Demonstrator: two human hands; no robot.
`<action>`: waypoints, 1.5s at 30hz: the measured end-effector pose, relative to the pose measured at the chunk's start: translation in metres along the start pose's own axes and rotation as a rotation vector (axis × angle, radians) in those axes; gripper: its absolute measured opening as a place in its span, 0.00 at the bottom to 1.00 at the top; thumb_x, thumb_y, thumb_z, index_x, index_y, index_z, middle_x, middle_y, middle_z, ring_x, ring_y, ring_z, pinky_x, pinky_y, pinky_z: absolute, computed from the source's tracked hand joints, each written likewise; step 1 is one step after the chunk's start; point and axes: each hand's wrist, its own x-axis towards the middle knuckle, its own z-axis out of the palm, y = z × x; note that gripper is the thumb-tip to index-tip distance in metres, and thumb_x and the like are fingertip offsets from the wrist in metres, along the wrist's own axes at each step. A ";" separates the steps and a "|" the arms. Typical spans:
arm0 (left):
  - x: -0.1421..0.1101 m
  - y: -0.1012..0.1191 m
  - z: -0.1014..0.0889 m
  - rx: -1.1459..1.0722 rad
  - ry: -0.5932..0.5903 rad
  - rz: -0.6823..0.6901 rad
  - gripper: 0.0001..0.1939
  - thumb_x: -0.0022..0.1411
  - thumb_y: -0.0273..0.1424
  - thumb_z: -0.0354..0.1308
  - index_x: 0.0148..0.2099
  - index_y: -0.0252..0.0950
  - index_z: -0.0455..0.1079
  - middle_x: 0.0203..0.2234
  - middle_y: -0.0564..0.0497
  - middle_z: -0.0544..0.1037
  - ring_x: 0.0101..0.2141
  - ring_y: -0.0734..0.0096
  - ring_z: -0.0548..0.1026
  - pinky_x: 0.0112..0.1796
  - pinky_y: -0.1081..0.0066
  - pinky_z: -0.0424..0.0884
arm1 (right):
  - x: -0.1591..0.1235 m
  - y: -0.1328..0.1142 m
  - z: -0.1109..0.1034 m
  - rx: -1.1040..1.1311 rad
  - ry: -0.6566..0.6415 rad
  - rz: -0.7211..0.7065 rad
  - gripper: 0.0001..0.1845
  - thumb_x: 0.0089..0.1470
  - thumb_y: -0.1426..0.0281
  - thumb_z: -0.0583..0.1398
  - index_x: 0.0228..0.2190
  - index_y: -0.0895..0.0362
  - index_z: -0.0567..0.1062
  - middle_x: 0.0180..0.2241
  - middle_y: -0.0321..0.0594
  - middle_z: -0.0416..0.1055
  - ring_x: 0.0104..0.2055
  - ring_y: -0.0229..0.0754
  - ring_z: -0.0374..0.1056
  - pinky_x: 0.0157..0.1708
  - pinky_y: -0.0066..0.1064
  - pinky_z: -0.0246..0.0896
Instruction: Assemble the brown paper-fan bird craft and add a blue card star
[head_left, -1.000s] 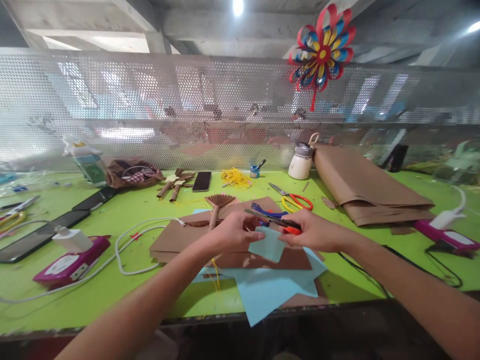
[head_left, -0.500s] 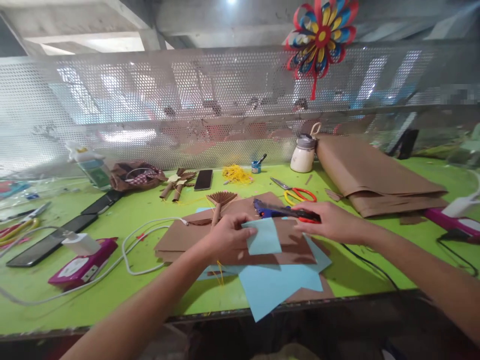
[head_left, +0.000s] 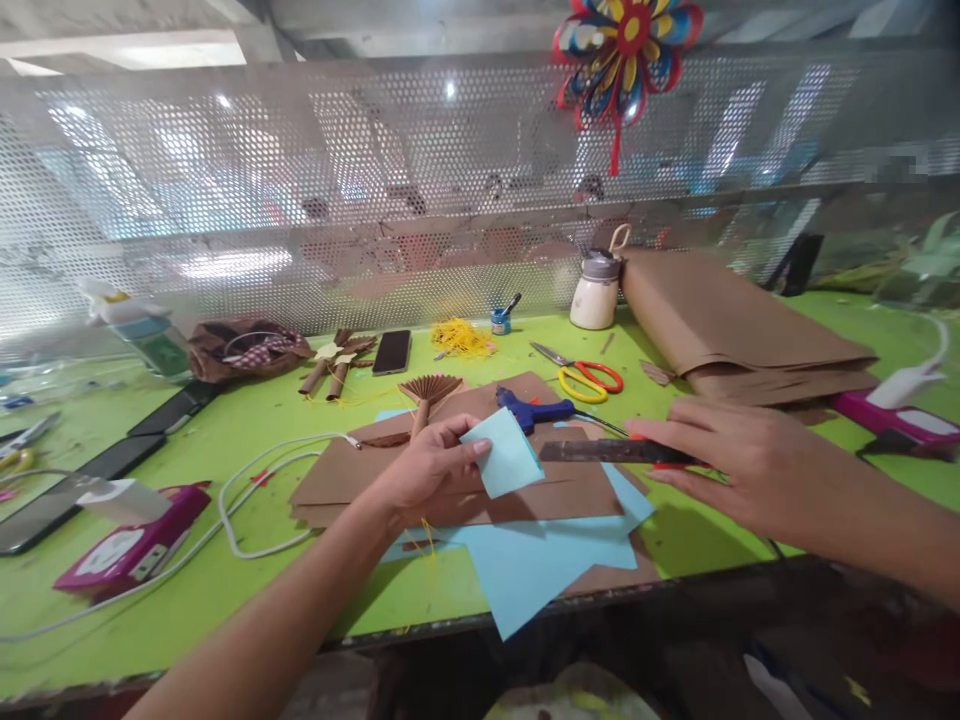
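My left hand (head_left: 439,462) pinches a small folded square of light blue paper (head_left: 504,455) between thumb and fingers, above the brown paper stack. In my right hand (head_left: 739,470) is a knife (head_left: 596,452) with a dark flat blade and a red-and-black handle. Its blade points left, its tip close to the blue square's right edge; whether they touch I cannot tell. Behind the blade lies a blue glue gun (head_left: 536,410) on the brown paper (head_left: 450,502). A larger light blue sheet (head_left: 517,570) sticks out toward the table's front edge. A pleated brown paper fan (head_left: 429,390) lies just behind my left hand.
Scissors (head_left: 577,372) with red and yellow handles lie behind the glue gun. A white bottle (head_left: 595,292) and folded brown paper (head_left: 742,320) stand at the back right. At left are a magenta power strip (head_left: 135,540), a white cable (head_left: 232,520) and phones (head_left: 82,490).
My right hand has moved right with the knife, which was over the glue gun and now shows its blade clear of it. The blue square has tilted in my left hand. The view has shifted slightly.
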 end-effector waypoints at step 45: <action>0.011 -0.041 0.021 1.561 0.145 0.219 0.21 0.60 0.29 0.50 0.56 0.42 0.62 0.37 0.48 0.75 0.33 0.64 0.73 0.31 0.71 0.65 | 0.010 0.018 0.093 0.205 -0.301 -0.235 0.19 0.58 0.65 0.53 0.50 0.55 0.70 0.38 0.47 0.64 0.49 0.52 0.59 0.46 0.46 0.62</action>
